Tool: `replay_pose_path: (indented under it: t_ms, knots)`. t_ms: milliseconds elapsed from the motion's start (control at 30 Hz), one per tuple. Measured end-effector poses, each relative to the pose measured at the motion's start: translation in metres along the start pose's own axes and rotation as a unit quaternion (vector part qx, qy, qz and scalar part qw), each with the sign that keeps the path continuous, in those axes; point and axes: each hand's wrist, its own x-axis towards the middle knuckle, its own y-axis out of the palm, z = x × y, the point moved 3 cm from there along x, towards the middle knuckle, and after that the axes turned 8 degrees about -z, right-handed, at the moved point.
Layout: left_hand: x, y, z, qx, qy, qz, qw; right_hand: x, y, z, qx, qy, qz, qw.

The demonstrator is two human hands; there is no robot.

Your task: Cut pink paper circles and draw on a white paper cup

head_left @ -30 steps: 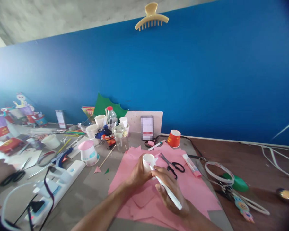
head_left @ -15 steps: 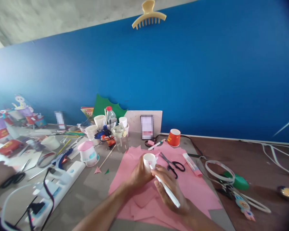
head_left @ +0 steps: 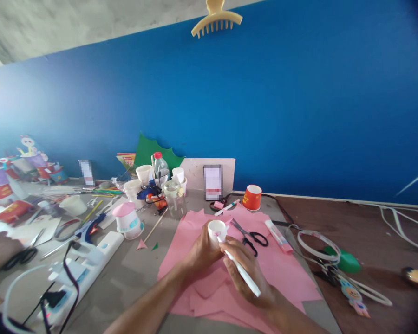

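My left hand (head_left: 205, 248) is wrapped round a small white paper cup (head_left: 216, 228), which bears pink marks on its side. In my right hand (head_left: 245, 264) is a white marker pen (head_left: 244, 273), its tip end at the cup's wall. Both hands are above sheets of pink paper (head_left: 282, 283) spread on the table. Black-handled scissors (head_left: 252, 237) lie on the paper just beyond my right hand. Right of them rests a pink and white glue tube (head_left: 278, 235). Behind the cup lies another white pen (head_left: 226, 208).
A red paper cup (head_left: 251, 197) stands near the blue wall. To the left are a glass jar (head_left: 175, 202), a pink-topped cup house (head_left: 128, 220) and a white power strip (head_left: 101, 253) with cords. Another person's hand (head_left: 0, 253) is at far left. Cables and a keychain (head_left: 351, 294) lie right.
The pink marks on the cup's side look slightly more distinct. The hands, cup and pen hold nearly the same place; the view has tilted a little.
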Motion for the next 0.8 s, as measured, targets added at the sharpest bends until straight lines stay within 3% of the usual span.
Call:
replay_pose_path:
  t_ms: [367, 533, 700, 800]
  knots:
    - [0.002, 0.000, -0.002, 0.003, 0.001, 0.002, 1.000, 0.001, 0.000, 0.002, 0.009, 0.013, -0.002, 1.000]
    - [0.002, 0.000, 0.001, -0.007, -0.014, 0.008, 1.000, 0.003, -0.005, 0.003, 0.023, 0.016, -0.058, 0.998]
    - [0.005, -0.004, 0.009, -0.032, -0.036, 0.001, 0.999, 0.008, -0.011, -0.004, 0.035, 0.121, -0.108, 0.986]
    - [0.008, -0.008, 0.011, -0.064, -0.048, 0.031, 0.996, 0.010, -0.012, -0.007, 0.071, 0.144, -0.101, 0.982]
